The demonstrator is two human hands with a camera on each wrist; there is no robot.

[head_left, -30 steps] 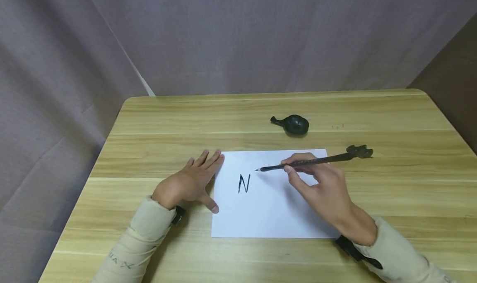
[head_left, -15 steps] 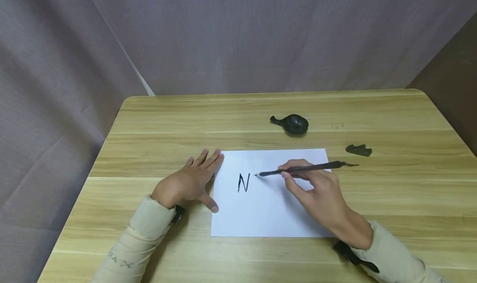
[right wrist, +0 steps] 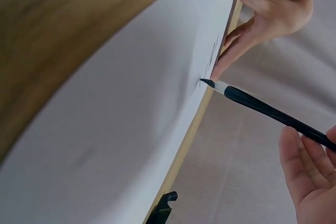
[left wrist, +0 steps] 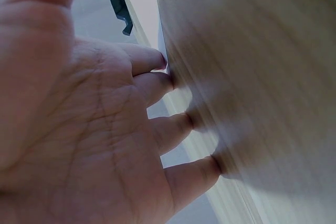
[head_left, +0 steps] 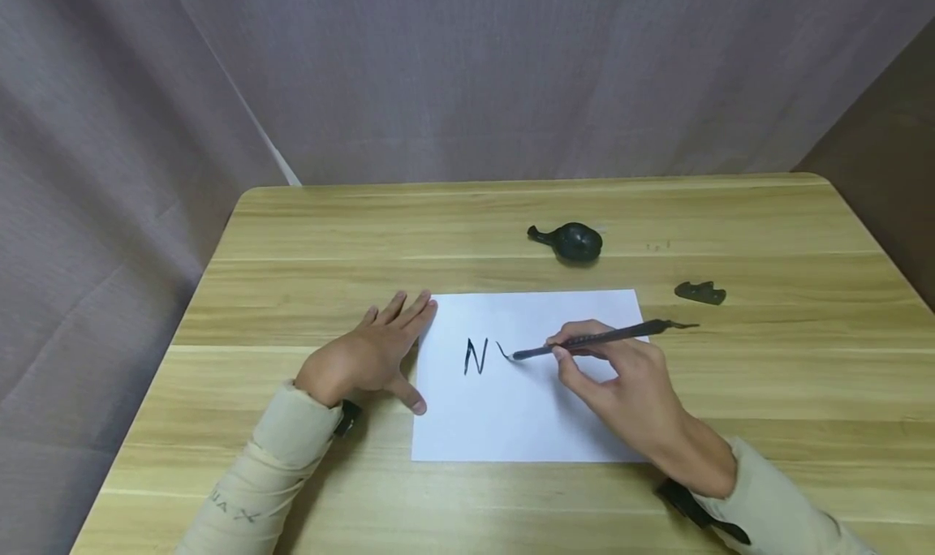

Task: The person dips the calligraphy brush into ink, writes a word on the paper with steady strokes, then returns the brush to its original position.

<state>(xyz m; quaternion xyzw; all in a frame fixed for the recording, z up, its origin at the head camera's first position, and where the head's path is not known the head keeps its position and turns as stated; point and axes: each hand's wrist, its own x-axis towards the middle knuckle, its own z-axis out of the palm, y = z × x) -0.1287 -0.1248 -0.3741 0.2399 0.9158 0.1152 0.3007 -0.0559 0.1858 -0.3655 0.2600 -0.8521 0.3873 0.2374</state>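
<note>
Brush (head_left: 613, 336) meets paper (head_left: 467, 425) beside a letter N (head_left: 475, 357)

The brush slants low over the paper, its tip touching at the lower end of 1 thin, curved stroke (head_left: 501, 350), just to the right of the letter N. The right hand (head_left: 631, 385) pinches it between thumb and fingers, and its far end reaches past the paper's right edge. The left hand (head_left: 368, 356) lies with fingers spread wide, holding nothing, fingertips and thumb at the paper's left edge. Beyond the paper, 1 black gourd-shaped object (head_left: 579, 242) lies on the wooden table (head_left: 329, 247); 1 small dark notched piece (head_left: 700, 293) lies farther right. 2 beige sleeves (head_left: 256, 474) cover the forearms. A greyish curtain (head_left: 467, 76) hangs behind the table
</note>
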